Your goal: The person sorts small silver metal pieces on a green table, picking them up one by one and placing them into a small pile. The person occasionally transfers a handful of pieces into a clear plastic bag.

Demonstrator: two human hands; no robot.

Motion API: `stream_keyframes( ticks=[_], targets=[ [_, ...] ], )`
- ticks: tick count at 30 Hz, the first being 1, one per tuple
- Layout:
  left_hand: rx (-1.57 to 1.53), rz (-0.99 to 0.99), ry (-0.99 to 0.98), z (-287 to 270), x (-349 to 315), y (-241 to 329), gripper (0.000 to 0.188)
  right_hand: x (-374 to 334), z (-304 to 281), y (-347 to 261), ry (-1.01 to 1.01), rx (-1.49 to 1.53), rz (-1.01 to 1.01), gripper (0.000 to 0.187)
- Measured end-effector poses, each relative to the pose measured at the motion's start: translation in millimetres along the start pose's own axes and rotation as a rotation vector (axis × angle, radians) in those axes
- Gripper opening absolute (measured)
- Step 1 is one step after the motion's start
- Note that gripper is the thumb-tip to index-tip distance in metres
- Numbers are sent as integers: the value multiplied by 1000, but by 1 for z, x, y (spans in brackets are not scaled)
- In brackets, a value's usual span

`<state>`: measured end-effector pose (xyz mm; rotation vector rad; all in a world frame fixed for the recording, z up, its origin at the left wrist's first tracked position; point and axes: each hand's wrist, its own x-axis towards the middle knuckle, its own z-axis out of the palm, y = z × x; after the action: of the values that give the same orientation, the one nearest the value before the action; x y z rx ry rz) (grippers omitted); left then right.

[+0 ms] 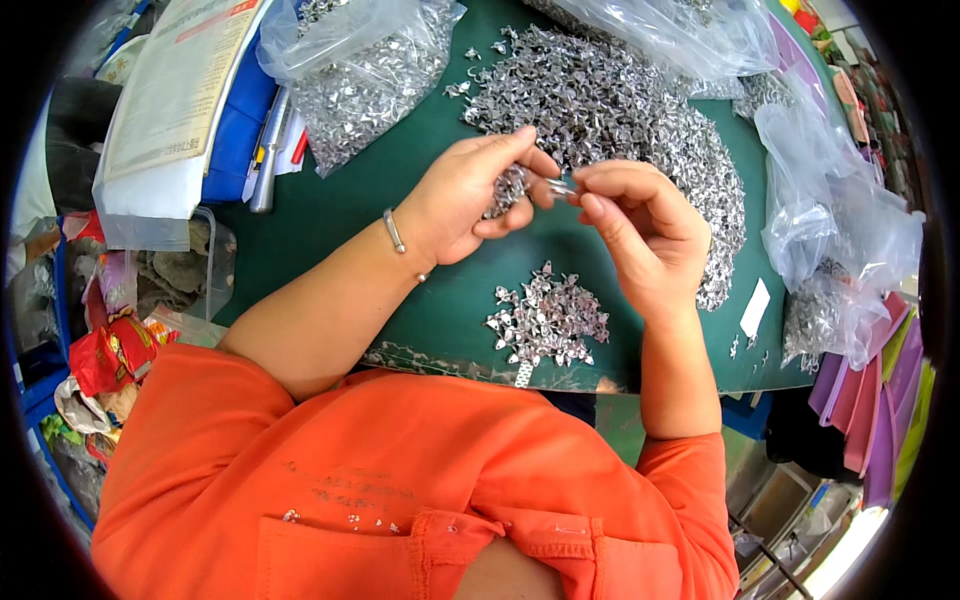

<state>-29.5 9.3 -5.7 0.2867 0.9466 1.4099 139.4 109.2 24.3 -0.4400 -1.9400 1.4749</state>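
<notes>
Cupped around several small shiny metal parts (508, 190), my left hand (470, 190) is held above the green tabletop, palm turned up. My right hand (645, 225) is beside it, its thumb and fingers pinching a small metal part (562, 187) near the left fingertips. Between my forearms and close to the table's front edge lies a small pile of the same metal parts (550, 315). A far larger heap of these parts (600, 95) spreads behind and to the right of my hands. The exact shape of the pinched part is too small to tell.
A clear plastic bag of metal parts (375, 90) lies at the back left. Beside it are a blue folder (240, 130) and a metal tool (266, 160). More plastic bags (840, 200) and a white paper slip (755, 308) lie at the right.
</notes>
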Motion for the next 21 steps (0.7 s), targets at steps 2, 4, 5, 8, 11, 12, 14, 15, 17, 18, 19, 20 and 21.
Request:
stream_keyframes(
  ticks=[2,4,5,8,11,12,14,15,17,18,19,20,21],
  targets=[
    [-54,-78,1,-1,-2,3,32,9,4,1,-55,-183,-37,12],
    [-273,-11,32,-9,3,2,31,16,3,12,-139,-482,-94,14],
    [-382,21,46,-12,5,3,30,16,8,21,-153,-509,-179,14],
    [-402,67,86,-12,4,5,28,14,13,29,-292,-593,-321,11],
    [-405,79,94,-11,2,4,27,11,3,19,-451,-644,-356,11],
    [-416,85,96,-11,2,4,27,8,0,16,-478,-580,-303,13],
    [-436,98,95,-12,2,5,26,8,-8,15,-358,-527,-254,15],
    [-443,99,89,-12,3,4,26,6,-14,14,-292,-502,-225,16],
    [-455,97,85,-12,3,3,26,10,-19,15,-192,-515,-219,18],
    [-458,96,86,-13,4,4,26,10,-17,12,-242,-507,-173,17],
    [-460,94,87,-13,4,4,26,9,-11,9,-292,-498,-127,17],
    [-456,100,89,-13,4,4,25,5,-5,14,-323,-505,-160,16],
    [-452,103,90,-12,4,5,25,4,-4,22,-400,-548,-274,16]
  ],
)
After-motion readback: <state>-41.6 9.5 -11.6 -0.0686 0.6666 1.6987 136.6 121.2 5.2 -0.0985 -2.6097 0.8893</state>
